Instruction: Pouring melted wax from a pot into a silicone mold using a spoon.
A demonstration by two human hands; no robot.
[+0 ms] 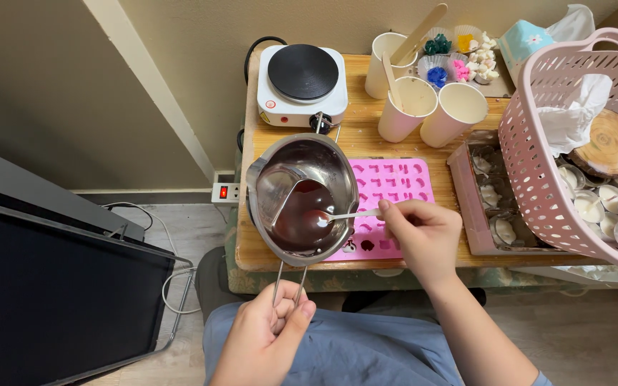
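Observation:
My left hand (265, 334) grips the wire handle of a steel melting pot (337, 168), holding it tilted above the near left part of the wooden table (363, 136). Dark red liquid (302, 214) pools in the pot. My right hand (423, 236) pinches a metal spoon (341, 216) whose bowl dips into that liquid. A pink silicone mould (395, 187) with several small cavities lies flat just right of the pot, partly under it; two cavities along its near edge hold dark fill.
A white single hotplate (302, 82) stands at the back left. Three paper cups (423, 104) with wooden sticks sit behind the mould. A pink basket (538, 143) with tealights and a wood slice fills the right. A black screen (59, 293) stands on the floor left.

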